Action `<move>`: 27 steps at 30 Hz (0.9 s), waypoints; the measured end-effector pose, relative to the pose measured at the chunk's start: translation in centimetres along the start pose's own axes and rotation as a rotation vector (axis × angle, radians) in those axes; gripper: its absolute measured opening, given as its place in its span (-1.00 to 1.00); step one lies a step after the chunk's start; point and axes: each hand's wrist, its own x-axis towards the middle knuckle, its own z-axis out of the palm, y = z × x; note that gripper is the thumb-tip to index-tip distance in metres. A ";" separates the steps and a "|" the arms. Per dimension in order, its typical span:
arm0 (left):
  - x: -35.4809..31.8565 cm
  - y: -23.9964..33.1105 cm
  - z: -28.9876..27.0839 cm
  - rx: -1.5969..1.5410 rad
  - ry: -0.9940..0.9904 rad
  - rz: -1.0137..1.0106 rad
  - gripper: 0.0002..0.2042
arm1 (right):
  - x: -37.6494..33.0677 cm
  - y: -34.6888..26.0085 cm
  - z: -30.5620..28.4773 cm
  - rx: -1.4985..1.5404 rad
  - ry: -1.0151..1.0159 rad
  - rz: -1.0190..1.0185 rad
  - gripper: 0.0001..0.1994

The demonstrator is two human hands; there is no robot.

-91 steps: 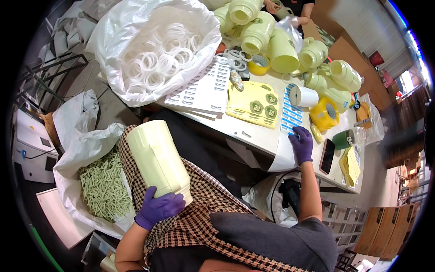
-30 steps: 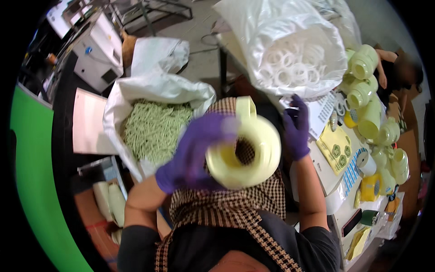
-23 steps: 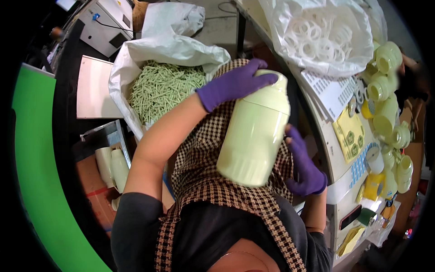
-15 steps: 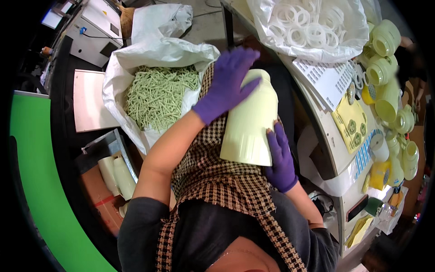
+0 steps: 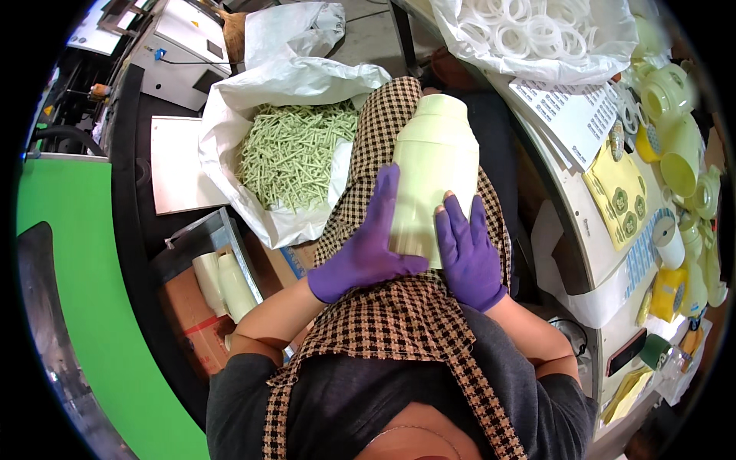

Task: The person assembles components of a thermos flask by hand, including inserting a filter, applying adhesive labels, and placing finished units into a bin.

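Observation:
A pale yellow-green plastic bottle [image 5: 435, 172] lies along my lap, its narrower end pointing away from me. My left hand [image 5: 359, 249], in a purple glove, cups the bottle's near left corner. Its fingers stretch along the left wall and the thumb crosses the base. On the near right side, my right hand [image 5: 471, 257], also in a purple glove, presses its fingers over the wall; bare fingertips show through the glove. Between them the two hands hold the bottle. A brown-black houndstooth apron [image 5: 383, 314] lies under it.
To the left, a white sack [image 5: 218, 146] holds thin green plastic scraps [image 5: 295, 157]. Below it sits a cardboard box [image 5: 201, 330] with pale bottles [image 5: 236, 285]. The right-hand table [image 5: 563, 218] carries a bag of translucent rings [image 5: 537, 34], label sheets [image 5: 567, 115], yellow bottles and a phone [image 5: 626, 351].
My left hand has come down from above the bottle's far end to its near left corner. The bottle sits more upright in view, and the whole scene has shifted slightly right.

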 end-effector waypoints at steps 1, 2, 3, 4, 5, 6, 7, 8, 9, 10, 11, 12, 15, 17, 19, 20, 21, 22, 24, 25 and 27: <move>0.2 0.3 0.7 0.095 0.033 0.026 0.47 | -0.1 0.1 0.2 -0.005 0.003 0.004 -0.45; 0.3 0.9 1.3 0.118 0.072 0.047 0.46 | -0.2 0.1 0.0 -0.004 -0.020 0.016 -0.44; 0.6 0.7 1.5 0.117 0.071 0.065 0.45 | -0.2 0.2 -0.1 0.007 -0.019 0.025 -0.44; 0.9 0.4 1.7 0.115 0.070 0.084 0.44 | -0.2 0.4 -0.2 0.017 -0.018 0.034 -0.44; 1.1 0.1 1.9 0.115 0.067 0.099 0.43 | -0.3 0.4 -0.2 0.031 -0.018 0.045 -0.44; 1.2 -0.1 1.7 0.102 0.039 0.105 0.41 | -0.5 0.5 -0.3 0.022 -0.024 0.047 -0.43; 1.1 -0.4 1.2 0.090 0.012 0.111 0.40 | -0.6 0.6 -0.4 0.014 -0.030 0.048 -0.43; 0.8 -0.6 0.7 0.080 -0.013 0.109 0.39 | -0.7 0.5 -0.4 0.014 -0.037 0.045 -0.42; 0.7 -0.8 0.3 0.043 -0.042 0.102 0.38 | -0.9 0.6 -0.3 0.019 -0.028 0.039 -0.41; 0.5 -0.9 -0.2 0.006 -0.070 0.095 0.36 | -1.2 0.7 -0.3 0.025 -0.019 0.033 -0.40; 0.6 -0.8 -0.6 -0.030 -0.097 0.096 0.35 | -1.2 0.9 -0.3 0.025 -0.005 0.028 -0.40; 0.5 -0.7 -0.8 -0.055 -0.112 0.084 0.36 | -1.2 0.9 -0.4 0.040 -0.002 0.033 -0.40; 0.8 -0.2 -0.8 -0.013 -0.105 0.055 0.36 | -0.8 0.7 -0.4 0.084 0.020 0.074 -0.42; 1.3 0.1 1.2 0.106 0.005 0.113 0.36 | -0.9 0.9 -0.1 0.050 0.035 0.067 -0.41; 1.2 0.2 2.2 0.170 0.097 0.133 0.35 | -0.9 1.1 0.3 0.044 0.042 0.056 -0.40; 1.4 0.3 2.6 0.167 0.120 0.136 0.35 | -0.9 1.3 0.4 0.042 0.041 0.063 -0.39; 1.7 0.4 3.2 0.155 0.143 0.143 0.35 | -1.1 1.6 0.4 0.032 0.036 0.071 -0.38; 1.5 0.1 3.0 0.219 0.112 0.186 0.34 | -1.3 1.7 0.2 0.058 -0.018 0.076 -0.35; 1.0 0.8 2.2 0.194 0.065 0.144 0.29 | -1.3 2.7 -1.2 0.213 -0.015 0.014 -0.27; 0.6 1.8 1.2 0.112 -0.009 0.029 0.15 | -0.9 3.4 -3.0 0.322 -0.028 -0.028 -0.24; 0.8 2.2 -0.8 0.088 -0.003 0.071 -0.08 | -2.0 5.3 -5.9 0.634 0.052 0.043 -0.23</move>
